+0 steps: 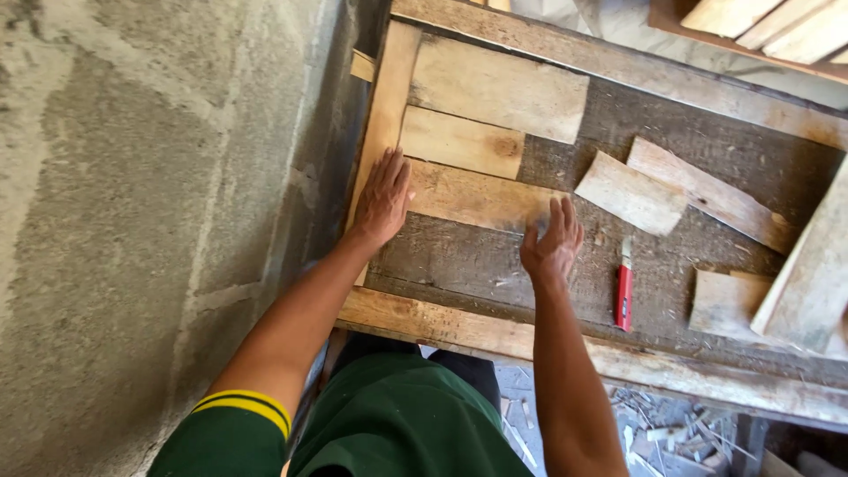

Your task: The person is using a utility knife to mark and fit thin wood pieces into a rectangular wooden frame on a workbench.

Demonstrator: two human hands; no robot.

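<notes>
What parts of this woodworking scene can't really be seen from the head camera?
- Underside of the plank: hidden beneath the left hand and right hand.
- Right-hand boards: cut off by the picture's right edge.
- Red cutter: too small to tell whether its blade is out.
- Scraps on the floor: partly hidden by the frame's near rail.

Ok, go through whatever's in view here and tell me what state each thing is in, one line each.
Left hand: flat, palm down at a board's left end.
Right hand: open, on the same board's right end.
Board: lying flat, third in a row.
Red utility knife: lying loose, untouched.
Two short offcuts: lying askew, loose.
</notes>
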